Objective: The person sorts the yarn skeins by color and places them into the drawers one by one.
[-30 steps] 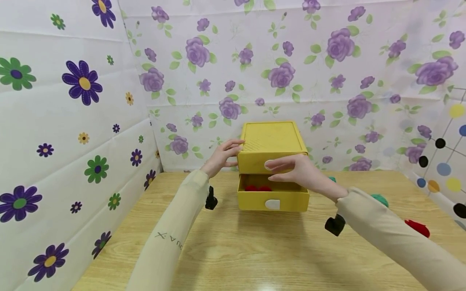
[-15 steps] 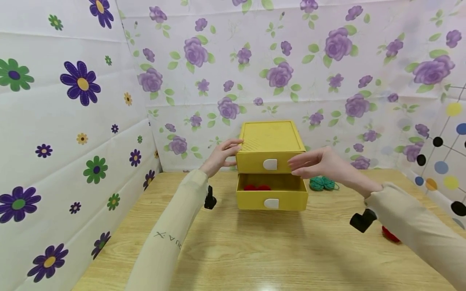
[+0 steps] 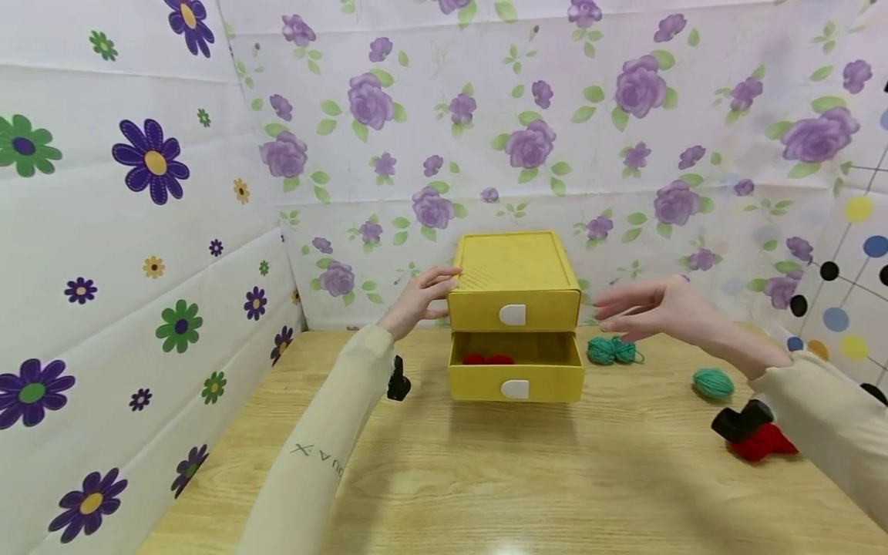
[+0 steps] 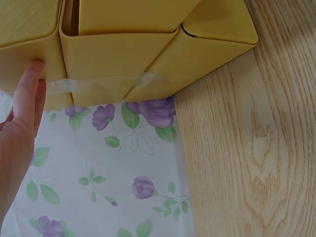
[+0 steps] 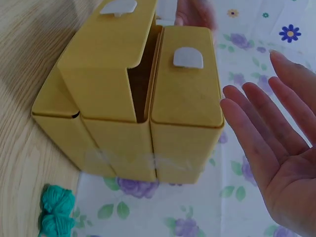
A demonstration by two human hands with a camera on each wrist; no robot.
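Observation:
A yellow drawer box [image 3: 516, 262] with white tab handles stands on the wooden table. In the right wrist view it has three levels, and the middle drawer [image 3: 479, 383] is pulled out. Inside that drawer lie red balls [image 3: 487, 359], probably yarn. My left hand [image 3: 416, 301] rests its fingers against the left side of the box's upper level, as the left wrist view shows too. Right of the box, my right hand [image 3: 659, 310] hovers apart from it, palm visible and fingers extended in the right wrist view, holding nothing.
Teal yarn [image 3: 613, 351] lies right of the box by the back wall. A second teal ball [image 3: 713, 383] and some red yarn [image 3: 759, 445] lie farther right, the red partly behind the wrist camera [image 3: 742, 420]. Flowered sheets cover the walls.
My right hand has moved right, from in front of the upper drawer's handle to beyond the box's right side, uncovering the handle and teal yarn. My left hand stays at the box.

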